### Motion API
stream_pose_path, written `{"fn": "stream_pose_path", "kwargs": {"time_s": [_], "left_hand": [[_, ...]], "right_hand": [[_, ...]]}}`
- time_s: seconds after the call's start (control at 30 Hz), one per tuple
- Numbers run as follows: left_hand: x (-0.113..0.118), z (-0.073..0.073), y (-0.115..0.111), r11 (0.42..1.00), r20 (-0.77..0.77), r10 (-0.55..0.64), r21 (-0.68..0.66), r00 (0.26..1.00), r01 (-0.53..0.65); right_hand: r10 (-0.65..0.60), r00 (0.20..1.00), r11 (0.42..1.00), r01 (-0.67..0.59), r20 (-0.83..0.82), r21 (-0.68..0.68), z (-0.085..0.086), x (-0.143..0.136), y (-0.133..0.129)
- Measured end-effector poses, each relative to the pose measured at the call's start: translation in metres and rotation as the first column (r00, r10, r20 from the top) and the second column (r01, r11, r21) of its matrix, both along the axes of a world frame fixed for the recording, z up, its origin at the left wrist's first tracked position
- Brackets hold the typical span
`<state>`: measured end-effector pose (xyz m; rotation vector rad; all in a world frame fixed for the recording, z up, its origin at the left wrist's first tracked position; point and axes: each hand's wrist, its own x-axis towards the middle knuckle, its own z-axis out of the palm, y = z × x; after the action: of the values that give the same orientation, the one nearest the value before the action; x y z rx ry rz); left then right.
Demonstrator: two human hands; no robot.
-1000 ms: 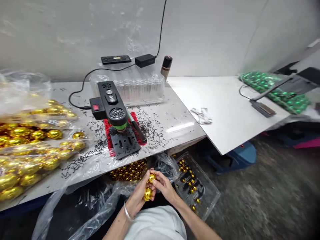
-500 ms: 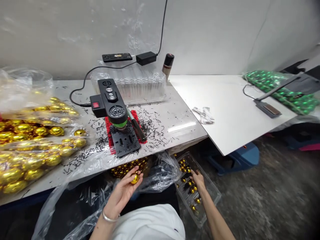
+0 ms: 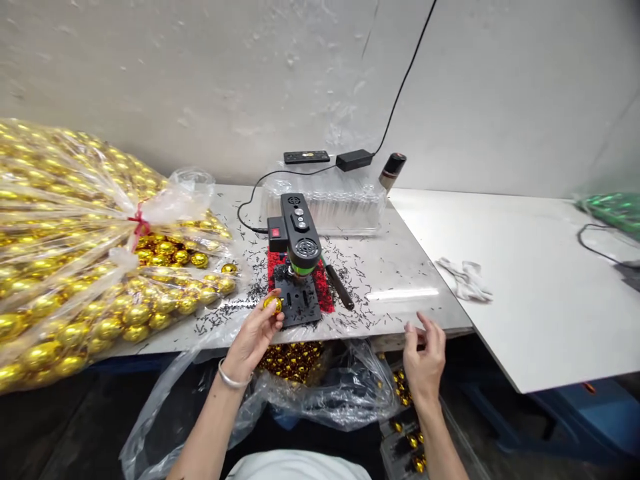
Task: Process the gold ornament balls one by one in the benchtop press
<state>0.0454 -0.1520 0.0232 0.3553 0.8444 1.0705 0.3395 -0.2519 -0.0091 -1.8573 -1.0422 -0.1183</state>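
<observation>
**Gold ball at the little drill press**

Head view: our left hand [image 3: 253, 337] pinches a small gold ball [image 3: 273, 304] between thumb and fingertips, held at the front left corner of the black drill stand [image 3: 299, 267], at about 7 o'clock from its head. The ball looks hollow, light and thin-shelled, with a slick mirror finish, so we judge a gentle grip around its widest part safest; squeezing could dent it. Our right hand [image 3: 425, 360] hovers open and holds nothing, at 4 o'clock from the stand, over the table edge [image 3: 425, 327]. Black shavings [image 3: 360, 280] litter the steel top. Soft clear bags of gold balls [image 3: 75, 267] bulge at 9 o'clock.
</observation>
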Motion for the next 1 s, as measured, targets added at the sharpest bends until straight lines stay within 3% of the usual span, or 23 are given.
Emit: {"fn": "stream_pose_path", "kwargs": {"time_s": [0.17,0.27,0.37,0.43,0.5,0.6,0.73,0.9,1.0], "left_hand": [[0.009,-0.016,0.015,0.997,-0.184,0.041,0.074,0.982,-0.028],[0.014,-0.03,0.023,0.984,-0.421,0.07,0.18,0.905,0.008],[0.018,-0.041,0.03,0.929,-0.702,0.106,0.323,0.704,0.182],[0.02,-0.043,0.032,0.848,-0.83,0.19,0.408,0.524,0.338],[0.021,-0.042,0.035,0.756,-0.882,0.297,0.451,0.366,0.474],[0.023,-0.041,0.037,0.665,-0.887,0.402,0.453,0.226,0.594],[0.022,-0.045,0.038,0.631,-0.87,0.468,0.453,0.157,0.63],[0.014,-0.047,0.034,0.577,-0.849,0.506,0.466,0.154,0.671],[0.011,-0.039,0.037,0.562,-0.879,0.462,0.394,0.119,0.727]], "right_hand": [[0.071,0.997,0.996,-0.071,0.0,0.061,0.009,-0.013,0.006],[0.114,0.993,0.992,-0.112,-0.02,0.056,0.012,-0.021,0.009],[0.166,0.985,0.985,-0.164,-0.04,0.05,0.016,-0.032,0.012],[0.205,0.978,0.977,-0.203,-0.027,0.06,0.018,-0.039,0.014],[0.248,0.969,0.966,-0.247,0.002,0.075,0.02,-0.046,0.017],[0.302,0.953,0.949,-0.304,0.037,0.086,0.026,-0.055,0.021],[0.41,0.905,0.894,-0.423,0.114,0.144,0.045,-0.067,0.032],[0.6,0.708,0.691,-0.693,0.374,0.204,0.079,-0.086,0.057],[0.634,0.632,0.621,-0.76,0.446,0.194,0.092,-0.098,0.071]]}}
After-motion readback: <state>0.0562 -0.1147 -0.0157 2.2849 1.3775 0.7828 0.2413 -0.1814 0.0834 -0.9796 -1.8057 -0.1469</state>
